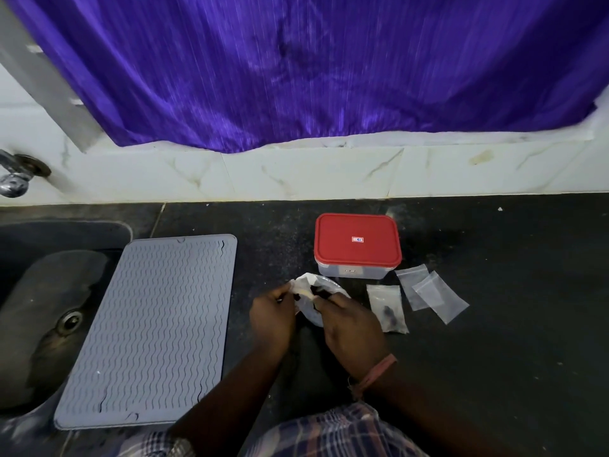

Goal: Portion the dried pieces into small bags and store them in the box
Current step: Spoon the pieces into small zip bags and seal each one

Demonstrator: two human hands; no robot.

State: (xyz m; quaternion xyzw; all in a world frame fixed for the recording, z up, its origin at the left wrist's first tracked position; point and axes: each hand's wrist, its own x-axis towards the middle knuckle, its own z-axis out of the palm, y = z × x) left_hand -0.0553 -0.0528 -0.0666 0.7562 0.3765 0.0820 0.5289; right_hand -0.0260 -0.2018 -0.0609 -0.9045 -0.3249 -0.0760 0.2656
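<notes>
Counter [494, 357]: I am seeing everything laid out on the dark top, within easy reach.
Mat [148, 331]: lying flat beside the sink [39, 308], well apart from the work.
Box [357, 245]: sitting just behind the hands with its red lid on; I judge it is waiting for filled bags.
Plate [316, 316]: lying under both hands, likely catching strays.
Bags: one filled bag [387, 308] is resting beside the plate, two empty bags [428, 291] overlapping further right.
Left hand [272, 316]: fingers curling, pinching the open bag [304, 285] by its mouth.
Right hand [352, 328]: fingertips pressing together at the dark pieces [321, 293] by the mouth; I cannot tell whether they are gripping any.
</notes>
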